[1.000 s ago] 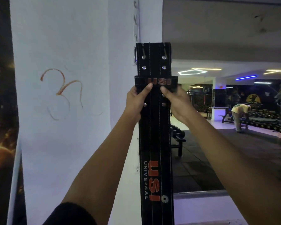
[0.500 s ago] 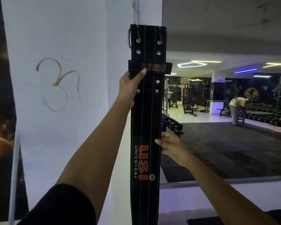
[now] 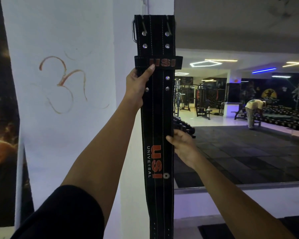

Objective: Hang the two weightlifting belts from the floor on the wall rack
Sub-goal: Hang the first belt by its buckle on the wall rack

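Against a white pillar (image 3: 79, 135) beside a gym mirror (image 3: 240, 118), black belt (image 3: 156, 118) clasped in left hand (image 3: 136, 85) and right hand (image 3: 183, 147).

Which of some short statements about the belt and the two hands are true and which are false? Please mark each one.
1. The black belt is held upright against the white wall corner. True.
2. The left hand grips the belt just under its USI loop. True.
3. The right hand holds the belt at its top end. False: it holds the belt's right edge lower down, beside the large USI print.
4. The metal buckle is at the belt's lower end. False: it is at the top.
5. Both forearms are covered by sleeves. False: both are bare.
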`<state>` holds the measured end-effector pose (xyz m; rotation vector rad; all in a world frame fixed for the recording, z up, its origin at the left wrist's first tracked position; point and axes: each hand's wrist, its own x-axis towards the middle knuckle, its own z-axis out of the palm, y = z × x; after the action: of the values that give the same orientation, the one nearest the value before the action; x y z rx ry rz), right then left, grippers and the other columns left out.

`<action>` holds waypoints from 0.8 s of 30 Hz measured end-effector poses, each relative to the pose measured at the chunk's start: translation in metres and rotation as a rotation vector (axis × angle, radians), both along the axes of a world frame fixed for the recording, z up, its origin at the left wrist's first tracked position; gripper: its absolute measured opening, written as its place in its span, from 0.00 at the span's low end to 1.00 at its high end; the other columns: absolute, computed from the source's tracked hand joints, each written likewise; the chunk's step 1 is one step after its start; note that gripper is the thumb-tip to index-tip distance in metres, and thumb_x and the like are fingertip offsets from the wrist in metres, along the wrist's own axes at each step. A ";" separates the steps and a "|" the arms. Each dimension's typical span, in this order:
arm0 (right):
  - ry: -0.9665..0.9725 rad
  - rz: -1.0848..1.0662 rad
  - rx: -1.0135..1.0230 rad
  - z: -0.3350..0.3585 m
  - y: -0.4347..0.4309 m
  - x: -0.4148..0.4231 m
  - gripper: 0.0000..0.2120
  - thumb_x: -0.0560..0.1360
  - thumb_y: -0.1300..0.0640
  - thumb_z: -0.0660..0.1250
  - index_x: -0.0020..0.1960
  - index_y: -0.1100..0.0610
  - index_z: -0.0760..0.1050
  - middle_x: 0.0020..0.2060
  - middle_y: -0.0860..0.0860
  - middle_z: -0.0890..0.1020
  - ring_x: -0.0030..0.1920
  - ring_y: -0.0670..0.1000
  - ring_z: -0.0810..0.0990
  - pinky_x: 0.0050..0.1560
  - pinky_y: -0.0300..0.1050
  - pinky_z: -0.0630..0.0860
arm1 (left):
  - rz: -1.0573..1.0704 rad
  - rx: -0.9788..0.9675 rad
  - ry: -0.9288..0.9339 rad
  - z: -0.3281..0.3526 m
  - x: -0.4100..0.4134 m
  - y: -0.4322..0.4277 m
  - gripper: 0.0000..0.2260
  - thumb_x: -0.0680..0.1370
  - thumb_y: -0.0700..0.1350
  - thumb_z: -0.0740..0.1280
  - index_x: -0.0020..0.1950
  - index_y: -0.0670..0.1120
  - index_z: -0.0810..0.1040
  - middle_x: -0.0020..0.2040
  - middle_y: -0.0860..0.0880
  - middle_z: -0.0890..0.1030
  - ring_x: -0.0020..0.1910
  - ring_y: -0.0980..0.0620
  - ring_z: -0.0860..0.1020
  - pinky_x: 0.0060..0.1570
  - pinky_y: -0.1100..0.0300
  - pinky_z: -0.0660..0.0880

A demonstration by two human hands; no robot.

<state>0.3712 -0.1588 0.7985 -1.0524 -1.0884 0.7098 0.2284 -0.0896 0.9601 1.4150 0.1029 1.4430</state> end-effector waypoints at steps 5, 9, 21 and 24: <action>0.010 -0.007 -0.111 -0.032 -0.003 0.003 0.13 0.73 0.68 0.66 0.57 0.63 0.74 0.53 0.60 0.82 0.52 0.57 0.81 0.55 0.53 0.78 | -0.017 -0.013 0.006 -0.007 0.001 0.003 0.04 0.74 0.44 0.70 0.48 0.47 0.79 0.45 0.50 0.83 0.46 0.49 0.82 0.46 0.53 0.81; 0.097 -0.020 -0.028 -0.005 0.003 0.004 0.18 0.73 0.69 0.66 0.62 0.64 0.72 0.55 0.60 0.81 0.59 0.59 0.78 0.64 0.58 0.73 | -0.005 -0.014 0.010 -0.006 0.001 0.005 0.04 0.74 0.45 0.71 0.48 0.48 0.79 0.45 0.50 0.83 0.48 0.47 0.81 0.52 0.47 0.79; 0.167 -0.017 -0.046 -0.007 -0.009 -0.019 0.19 0.74 0.72 0.62 0.65 0.64 0.69 0.45 0.53 0.80 0.50 0.52 0.79 0.54 0.49 0.76 | -0.002 -0.004 0.027 -0.009 -0.007 0.007 0.04 0.74 0.44 0.71 0.47 0.48 0.79 0.43 0.50 0.82 0.44 0.50 0.82 0.40 0.55 0.81; 0.203 -0.002 0.060 0.025 -0.003 -0.023 0.21 0.74 0.72 0.61 0.67 0.63 0.68 0.47 0.52 0.80 0.58 0.55 0.77 0.63 0.50 0.71 | -0.005 0.002 0.023 -0.007 -0.007 0.006 0.04 0.74 0.44 0.71 0.47 0.48 0.79 0.42 0.51 0.83 0.43 0.51 0.81 0.38 0.57 0.79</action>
<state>0.3484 -0.1619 0.8231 -0.9092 -0.9276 0.7614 0.2215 -0.0834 0.9528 1.4329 0.1130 1.4230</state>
